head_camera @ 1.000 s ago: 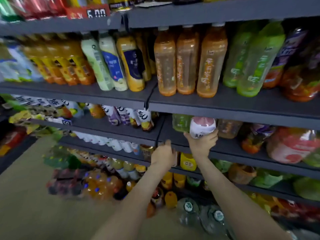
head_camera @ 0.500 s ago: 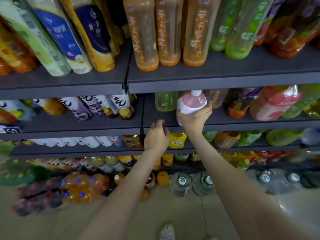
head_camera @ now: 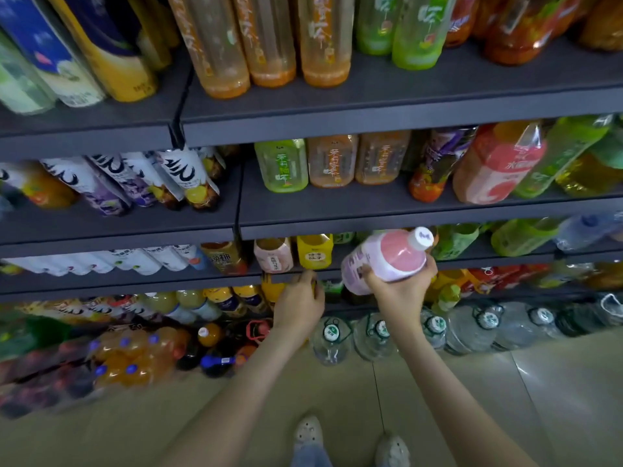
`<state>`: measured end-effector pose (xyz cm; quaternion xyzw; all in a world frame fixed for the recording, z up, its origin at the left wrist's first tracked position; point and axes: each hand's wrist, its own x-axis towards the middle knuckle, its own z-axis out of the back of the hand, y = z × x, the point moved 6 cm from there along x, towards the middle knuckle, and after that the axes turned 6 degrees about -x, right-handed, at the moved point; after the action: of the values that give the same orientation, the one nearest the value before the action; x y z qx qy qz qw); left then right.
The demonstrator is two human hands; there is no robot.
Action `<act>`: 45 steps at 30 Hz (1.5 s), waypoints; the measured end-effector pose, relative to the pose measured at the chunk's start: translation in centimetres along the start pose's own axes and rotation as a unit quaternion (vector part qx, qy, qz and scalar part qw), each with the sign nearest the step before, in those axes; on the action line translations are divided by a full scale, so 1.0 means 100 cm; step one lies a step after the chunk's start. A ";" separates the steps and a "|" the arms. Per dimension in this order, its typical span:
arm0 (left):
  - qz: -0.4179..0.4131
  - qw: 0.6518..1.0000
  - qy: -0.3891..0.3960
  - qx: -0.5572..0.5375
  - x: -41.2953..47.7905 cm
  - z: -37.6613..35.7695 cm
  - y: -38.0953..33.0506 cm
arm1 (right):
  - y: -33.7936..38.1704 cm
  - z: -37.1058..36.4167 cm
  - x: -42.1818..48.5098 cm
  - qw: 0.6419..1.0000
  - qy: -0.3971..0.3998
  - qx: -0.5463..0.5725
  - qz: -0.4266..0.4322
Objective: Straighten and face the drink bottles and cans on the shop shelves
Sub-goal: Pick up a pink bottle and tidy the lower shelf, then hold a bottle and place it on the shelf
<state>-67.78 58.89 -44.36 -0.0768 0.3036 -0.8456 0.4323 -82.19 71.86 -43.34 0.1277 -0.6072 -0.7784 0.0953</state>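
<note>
My right hand grips a pink and white drink bottle with a white cap, tilted with the cap up to the right, in front of the third shelf down. My left hand reaches to the front edge of that shelf, its fingers lightly curled just below a small yellow bottle and a small pink bottle. Whether the fingertips touch the edge I cannot tell. On the shelf above stand a green bottle and two orange tea bottles.
Tall orange bottles and green ones fill the top shelf. Large water jugs and shrink-wrapped packs of orange soda sit on the tiled floor below. My shoes show at the bottom.
The view has tipped down the shelves. My right hand has brought the pink bottle off the upper shelf and down to the third shelf. My left hand dropped one shelf lower too.
</note>
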 end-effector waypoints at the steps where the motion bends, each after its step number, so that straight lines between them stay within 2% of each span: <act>1: 0.006 1.000 -0.006 -0.001 0.001 -0.008 0.005 | -0.009 0.003 0.003 1.000 0.002 0.000 0.004; 5: 0.012 0.997 -0.068 -0.035 0.021 -0.048 0.034 | -0.062 0.002 0.014 1.000 0.013 0.011 0.025; 13: -0.071 0.961 -0.258 -0.075 0.088 -0.125 0.094 | -0.169 -0.052 0.062 0.990 0.016 0.059 0.124; 16: -0.127 0.941 -0.296 -0.105 0.110 -0.149 0.117 | -0.195 -0.073 0.075 0.983 0.014 0.098 0.154; 19: -0.143 0.929 -0.315 -0.134 0.126 -0.168 0.128 | -0.214 -0.088 0.085 0.975 0.017 0.136 0.177; 24: -0.197 0.889 -0.388 -0.145 0.134 -0.192 0.134 | -0.239 -0.098 0.090 0.961 0.011 0.170 0.220; 27: -0.279 0.846 -0.439 -0.119 0.123 -0.205 0.117 | -0.246 -0.086 0.094 0.954 0.003 0.181 0.237; 29: -0.328 0.832 -0.433 -0.111 0.120 -0.216 0.102 | -0.250 -0.072 0.098 0.954 0.000 0.178 0.243; 39: -0.439 0.838 -0.291 -0.142 0.144 -0.275 -0.004 | -0.266 0.031 0.134 0.953 -0.077 0.141 0.259; 45: -0.406 0.875 -0.233 -0.125 0.172 -0.286 -0.095 | -0.281 0.088 0.157 0.950 -0.149 0.104 0.254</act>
<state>-96.07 62.47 -64.18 -0.4409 0.2395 -0.8596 0.0963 -99.64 82.12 -69.88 -0.1391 -0.7042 -0.6712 0.1850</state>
